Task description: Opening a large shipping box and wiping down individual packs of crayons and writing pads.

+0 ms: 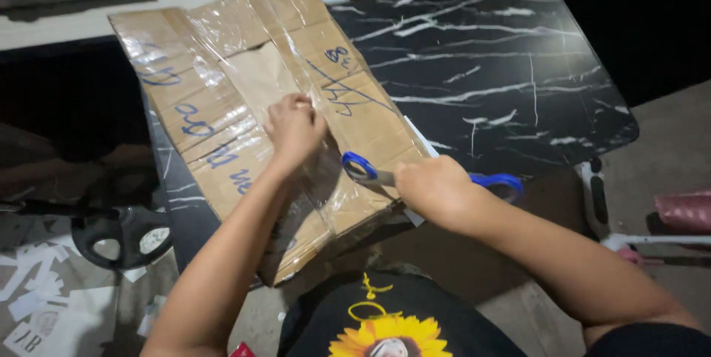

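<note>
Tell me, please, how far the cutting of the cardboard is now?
Done: the flattened cardboard lies on the black marble table. In hand: the left hand presses it down, and the right hand holds blue-handled scissors at its near edge. Left: no finished cut shows; nearly the whole sheet remains uncut.

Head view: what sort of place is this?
Probably a home workspace or garage: a black marble-look table, a weight plate and paper scraps on the floor, taped cardboard being cut with scissors.

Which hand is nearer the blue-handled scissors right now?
Right. The right hand grips the blue-handled scissors; the left hand presses the taped brown cardboard sheet beside them.
</note>
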